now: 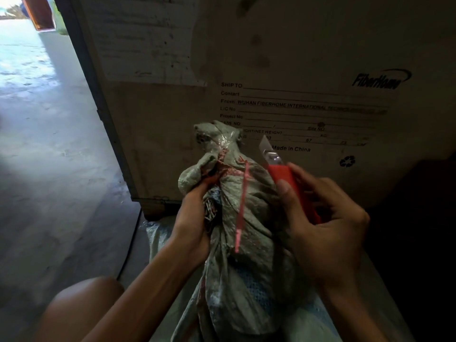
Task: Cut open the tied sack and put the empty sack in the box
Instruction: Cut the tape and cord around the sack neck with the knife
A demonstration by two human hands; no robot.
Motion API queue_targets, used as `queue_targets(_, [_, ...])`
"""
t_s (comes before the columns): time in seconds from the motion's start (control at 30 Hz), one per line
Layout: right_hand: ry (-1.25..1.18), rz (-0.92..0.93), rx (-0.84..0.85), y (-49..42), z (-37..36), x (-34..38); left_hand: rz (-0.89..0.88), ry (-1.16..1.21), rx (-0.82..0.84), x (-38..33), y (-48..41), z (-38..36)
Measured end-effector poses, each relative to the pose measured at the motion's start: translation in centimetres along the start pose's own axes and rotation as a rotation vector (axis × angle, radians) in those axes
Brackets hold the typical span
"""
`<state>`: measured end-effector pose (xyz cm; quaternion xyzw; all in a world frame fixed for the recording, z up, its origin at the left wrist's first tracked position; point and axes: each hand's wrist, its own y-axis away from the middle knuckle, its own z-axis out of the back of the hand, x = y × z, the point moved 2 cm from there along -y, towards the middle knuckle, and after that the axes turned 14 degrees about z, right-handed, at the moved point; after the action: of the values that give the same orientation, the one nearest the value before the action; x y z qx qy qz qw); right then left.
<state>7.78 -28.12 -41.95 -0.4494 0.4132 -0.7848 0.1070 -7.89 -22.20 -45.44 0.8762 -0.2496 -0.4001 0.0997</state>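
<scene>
The grey-green woven sack (249, 218) is held upright at the centre, close in front of a large pale shipping crate (296, 58) printed with "SHIP TO" and "Made in China". The sack's neck is bunched and bound with clear tape and a pink plastic strip (243, 201), whose loose end is seen hanging down the front.

The left hand (195, 218) is wrapped round the gathered cloth just below the tie, fingers curled in tight. The right hand (328, 230) is closed round a red utility knife (283, 174), thumb laid along the handle. The silver blade (265, 146) is pushed out and pointed up and leftward, just to the right of the tied neck (no contact with the sack can be made out).

The sack's lower part is laid over a pale woven sheet (158, 238). A thin black cable (130, 243) is seen running across the grey concrete floor (49, 169), and a bare knee (81, 304) is caught at lower left.
</scene>
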Motion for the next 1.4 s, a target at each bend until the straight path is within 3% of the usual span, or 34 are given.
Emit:
queue_targets(0.17, [-0.276,-0.2,-0.049,-1.0,0.8,0.4,-0.141,-0.176,-0.018,0.4,0.5,-0.4])
queue_targets(0.3, [-0.324,-0.369,-0.037,-1.4,1.0,0.0,-0.302,-0.445,0.014,1.1,0.6,-0.4])
queue_targets(0.47, [-0.415,-0.488,0.054,-1.3,1.0,-0.8,-0.441,-0.619,0.126,1.1,1.2,-1.0])
queue_targets(0.53, [-0.407,-0.502,0.078,-1.0,0.9,-1.1,-0.38,-0.594,0.156,1.1,1.1,-0.2])
queue_targets(0.67, [-0.448,-0.485,0.046,-1.1,1.0,-1.8,-0.019,-0.279,0.14,0.3,1.1,0.3])
queue_targets(0.8, [-0.396,-0.381,0.095,-0.8,0.7,-1.5,0.02,-0.415,0.053,-0.6,0.6,-0.3])
queue_targets(0.93, [-0.306,-0.317,0.106,-0.5,0.7,-1.5,0.05,-0.704,-0.217,-2.2,0.0,1.3])
queue_targets(1.03, [-0.295,-0.292,0.152,-0.7,0.8,-1.7,-0.181,-0.812,-0.366,-3.5,0.4,2.5])
queue_targets(1.07, [-0.302,-0.291,0.176,-0.7,0.7,-1.7,-0.255,-0.823,-0.323,-3.9,0.7,2.2])
queue_targets(1.17, [-0.347,-0.311,0.247,-0.4,-0.1,-1.4,-0.247,-0.641,-0.102,-3.9,1.1,1.7])
queue_targets(1.3, [-0.396,-0.346,0.283,-0.5,-0.7,-1.0,-0.166,-0.375,0.003,-2.6,-0.1,1.9])
queue_targets(1.4, [-0.415,-0.337,0.216,-1.0,-0.5,-0.9,-0.134,-0.282,-0.027,-2.5,-1.1,2.6])
